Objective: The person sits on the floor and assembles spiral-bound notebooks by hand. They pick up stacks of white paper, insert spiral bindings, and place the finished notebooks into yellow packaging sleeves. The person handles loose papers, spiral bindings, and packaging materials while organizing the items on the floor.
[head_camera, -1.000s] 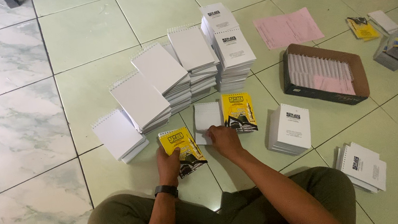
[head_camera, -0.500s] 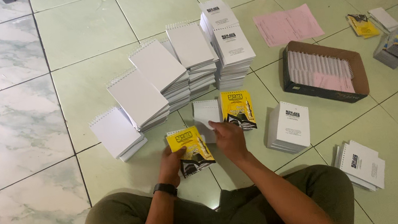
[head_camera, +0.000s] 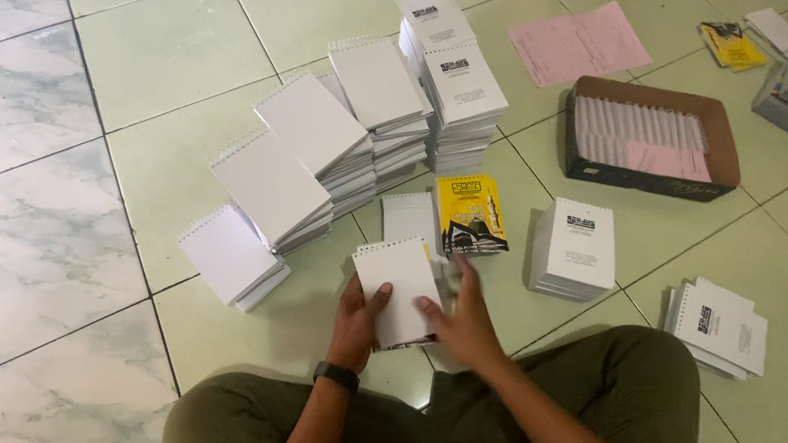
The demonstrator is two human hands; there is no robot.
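The small white spiral notepad (head_camera: 399,293) was held low over the tiled floor (head_camera: 17,248), just in front of the person's crossed legs and near the yellow-covered booklet (head_camera: 470,214) lying flat on the tiles. The left hand (head_camera: 354,321) supported the notepad from its left edge, thumb over the blank face and fingers apparently behind it, the grip closed on the pad. The right hand (head_camera: 464,315) met the pad at its lower right corner; this hand was blurred, and whether its fingers were clamped on the pad or only resting against it could not be determined. Judged from its size and thin stack of pages, the notepad was light, moderately stiff across the face but liable to flex or fan open at the free bottom edge. The wire binding along the top edge looked the least suitable place to pinch; the long side edges offered the firmest hold. Both forearms extended forward from the knees, wrists angled inward so the palms converged on the pad; a dark watch (head_camera: 336,375) sat on the left wrist. Stepped stacks of white notepads (head_camera: 305,152) stood beyond, a shorter printed stack (head_camera: 576,247) lay to the right, and a brown box (head_camera: 649,135) sat farther right.
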